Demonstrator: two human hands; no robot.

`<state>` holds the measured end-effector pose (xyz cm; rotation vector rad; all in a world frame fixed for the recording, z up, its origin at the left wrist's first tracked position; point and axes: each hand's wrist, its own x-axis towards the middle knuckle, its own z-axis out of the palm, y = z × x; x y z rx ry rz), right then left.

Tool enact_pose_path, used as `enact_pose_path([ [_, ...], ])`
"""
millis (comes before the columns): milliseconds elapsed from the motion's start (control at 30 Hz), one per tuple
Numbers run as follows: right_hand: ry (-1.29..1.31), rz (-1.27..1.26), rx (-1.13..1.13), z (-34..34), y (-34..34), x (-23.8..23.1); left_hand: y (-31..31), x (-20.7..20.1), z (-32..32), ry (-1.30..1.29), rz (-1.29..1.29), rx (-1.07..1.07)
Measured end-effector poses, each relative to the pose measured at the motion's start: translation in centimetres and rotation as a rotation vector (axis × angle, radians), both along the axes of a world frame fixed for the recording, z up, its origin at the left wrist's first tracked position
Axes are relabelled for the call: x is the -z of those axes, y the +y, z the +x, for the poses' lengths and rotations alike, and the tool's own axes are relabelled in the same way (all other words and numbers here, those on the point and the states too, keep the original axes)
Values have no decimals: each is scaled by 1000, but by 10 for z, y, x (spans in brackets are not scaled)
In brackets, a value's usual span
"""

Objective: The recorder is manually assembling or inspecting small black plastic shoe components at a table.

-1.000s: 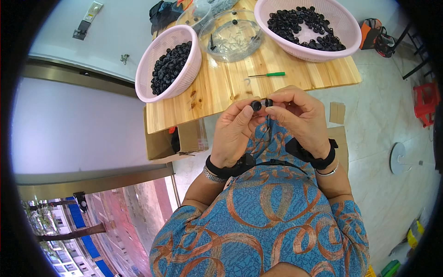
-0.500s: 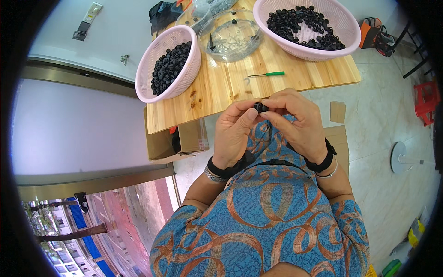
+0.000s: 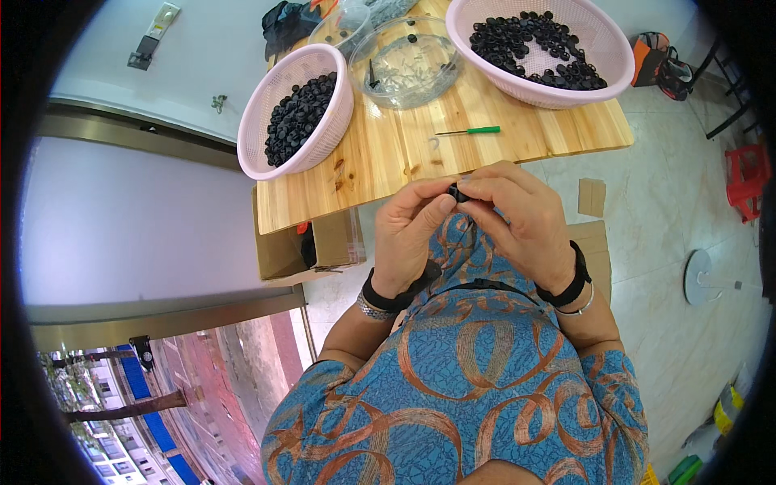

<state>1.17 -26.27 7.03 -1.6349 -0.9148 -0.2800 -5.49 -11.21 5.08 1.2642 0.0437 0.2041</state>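
Between my two hands, just off the table's front edge, is a small black plastic part (image 3: 458, 194). My left hand (image 3: 411, 230) pinches it from the left with thumb and fingertips. From the right, my right hand (image 3: 521, 222) grips the same part, its fingers covering much of it. A green-handled screwdriver (image 3: 483, 129) lies on the wooden table (image 3: 380, 166) beyond my hands. To the left stands a pink basket (image 3: 343, 121) heaped with small black parts (image 3: 299, 121); another pink basket (image 3: 541, 95), at the far right, holds black ring-like parts (image 3: 517, 48).
A clear round tray (image 3: 396, 101) with small transparent pieces sits between the baskets. Behind it are a clear tub (image 3: 327, 32) and a black bag (image 3: 287, 28). An open cardboard box (image 3: 339, 238) is under the table's left end. Flat cardboard (image 3: 592, 198) lies on the floor at right.
My hands have shifted slightly and closed further around the small black part, so less of it shows. The things on the table lie as before.
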Motion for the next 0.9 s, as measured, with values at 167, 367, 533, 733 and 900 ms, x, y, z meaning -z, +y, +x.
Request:
enact_pose_path([
  [167, 180, 4, -195, 12, -6, -1, 4, -3, -1, 46, -40, 64],
  [367, 593, -25, -337, 22, -6, 8, 9, -1, -3, 155, -149, 132],
  [533, 673, -42, -451, 24, -6, 8, 11, -2, -3, 107, -99, 172],
  [733, 611, 4, -427, 21, -1, 15, 7, 5, -4, 38, -5, 99],
  [900, 499, -46, -316, 17, 1, 15, 2, 1, -4, 39, -179, 137],
])
